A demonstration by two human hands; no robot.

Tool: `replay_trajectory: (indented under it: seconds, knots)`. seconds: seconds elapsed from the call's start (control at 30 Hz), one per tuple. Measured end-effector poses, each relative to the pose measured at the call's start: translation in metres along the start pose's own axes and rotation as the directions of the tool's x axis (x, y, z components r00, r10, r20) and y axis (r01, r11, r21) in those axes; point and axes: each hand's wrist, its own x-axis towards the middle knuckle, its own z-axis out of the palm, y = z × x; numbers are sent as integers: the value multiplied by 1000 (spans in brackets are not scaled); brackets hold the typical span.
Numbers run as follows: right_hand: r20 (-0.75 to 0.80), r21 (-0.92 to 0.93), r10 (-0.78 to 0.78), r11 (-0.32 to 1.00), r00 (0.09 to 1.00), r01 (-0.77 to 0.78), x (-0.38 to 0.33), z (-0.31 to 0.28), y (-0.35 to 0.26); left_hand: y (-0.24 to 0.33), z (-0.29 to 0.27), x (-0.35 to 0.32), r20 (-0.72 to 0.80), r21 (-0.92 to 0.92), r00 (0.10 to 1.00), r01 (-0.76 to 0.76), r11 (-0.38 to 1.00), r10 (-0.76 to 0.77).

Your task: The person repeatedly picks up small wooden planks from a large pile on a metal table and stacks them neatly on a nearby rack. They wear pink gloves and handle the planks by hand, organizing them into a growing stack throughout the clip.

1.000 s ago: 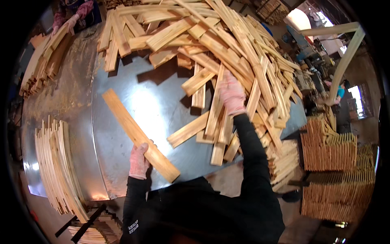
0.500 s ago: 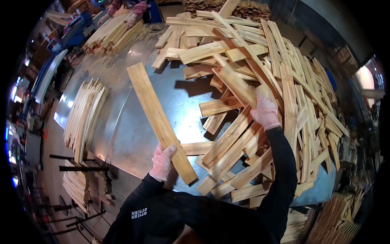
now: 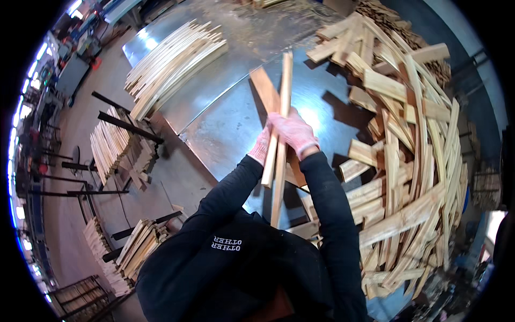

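Observation:
Both my hands, in pink-and-white gloves, meet over the metal table [image 3: 214, 115]. My left hand [image 3: 260, 146] is closed round a wooden board [image 3: 263, 87], whose broad brownish face shows at its far end. Closed beside it, my right hand [image 3: 295, 131] grips a wooden slat [image 3: 286, 80] turned on its narrow edge. The two pieces cross in a narrow X where my hands come together. Fingers cover the crossing, so how far the pieces touch there is hidden.
A big jumbled heap of wooden boards [image 3: 402, 214] covers the table's right side. At the table's left lies a neat row of slats [image 3: 177, 61]. Black metal bars [image 3: 131, 127] stick out by the left edge, with stacked slats [image 3: 110, 142] among them.
My right hand has come from the heap to the left hand, bringing a slat. The left board has tilted more upright. My view has turned left, so the heap sits further right.

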Motion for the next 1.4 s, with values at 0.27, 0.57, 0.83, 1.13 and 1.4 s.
replay_trajectory:
  seconds: [0.27, 0.57, 0.83, 1.13, 1.4]
  knots:
    - [225, 264, 317, 890, 921, -370, 107, 2, 60, 41, -82, -21, -84, 150, 977, 209, 966, -198]
    - [120, 389, 460, 794, 880, -468, 138, 108, 42, 166, -67, 5, -252, 957, 964, 235, 172, 81]
    - [260, 934, 384, 134, 886, -332, 113, 183, 66, 189, -89, 21, -100, 992, 979, 85, 93, 177]
    - [50, 673, -64, 740, 997, 13, 126, 188, 106, 167, -74, 1, -64, 866, 959, 190, -463, 275]
    - [-27, 754, 424, 604, 905, -260, 155, 136, 64, 213, -114, -17, -96, 936, 971, 163, -313, 217]
